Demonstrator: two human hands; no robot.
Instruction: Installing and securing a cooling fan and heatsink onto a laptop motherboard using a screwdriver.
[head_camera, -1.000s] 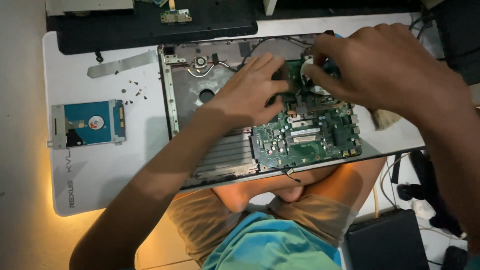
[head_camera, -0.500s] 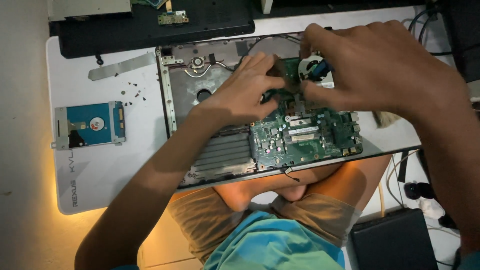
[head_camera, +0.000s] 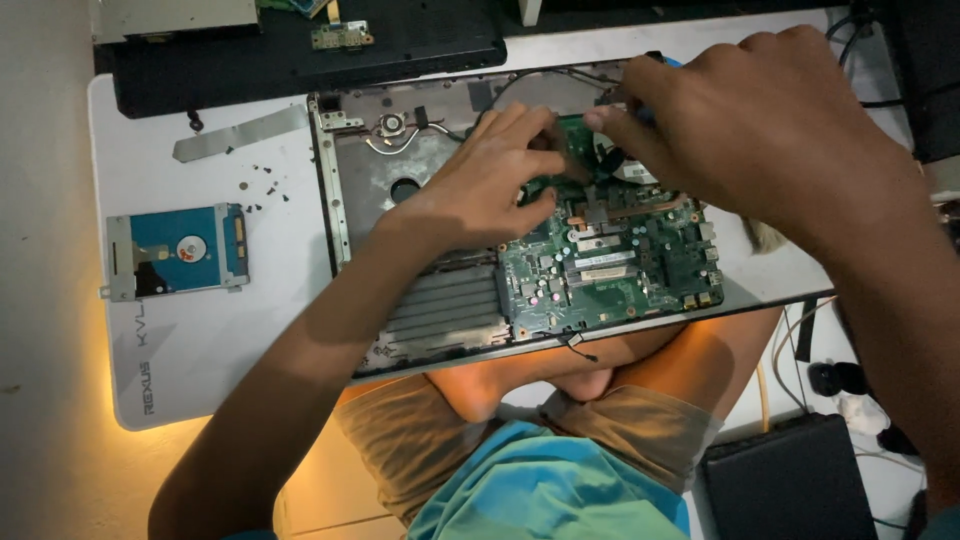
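Green motherboard (head_camera: 610, 270) in laptop case (head_camera: 400, 180) — both hands on it

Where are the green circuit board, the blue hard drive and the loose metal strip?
Circuit board (head_camera: 610, 275): head view, on its green lower middle.
Hard drive (head_camera: 180, 250): head view, on its blue label face.
Metal strip (head_camera: 240, 133): head view, on the middle of the flat grey strip.

White low table (head_camera: 200, 360), pale floor (head_camera: 40, 300), perhaps warm underglow.

Left hand (head_camera: 490, 185) lies palm down, fingers spread and bent. Right hand (head_camera: 760, 130) arches close beside it, fingertips apparently pinched together; both forearms extended.
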